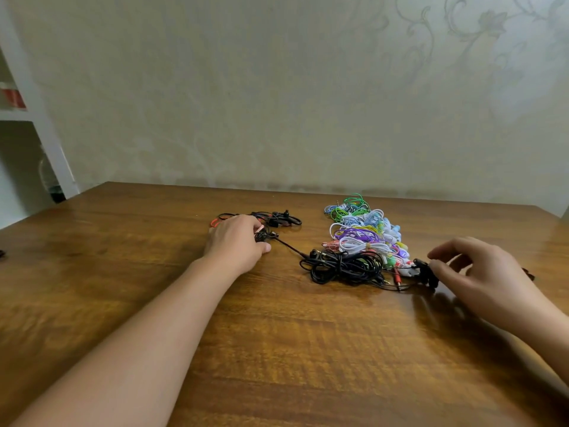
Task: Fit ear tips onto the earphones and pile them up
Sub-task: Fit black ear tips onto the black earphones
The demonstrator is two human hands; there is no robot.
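Observation:
A heap of coiled earphones (365, 232) in white, purple, green and blue lies on the wooden table (277, 349), with a tangle of black earphones (345, 266) at its near end. A smaller pile of black and red earphones (277, 217) lies to the left. My left hand (235, 241) sits beside that pile, its fingers curled round a bundle of black cable (264, 235); one strand runs right to the black tangle. My right hand (480, 272) hovers at the heap's right end, fingers spread and bent, its thumb tip close to small black earpieces (426, 272).
The table's far edge meets a patterned wall. A white shelf unit (37, 118) stands at the far left beyond the table corner. A small dark item (1, 253) lies at the left edge of the table.

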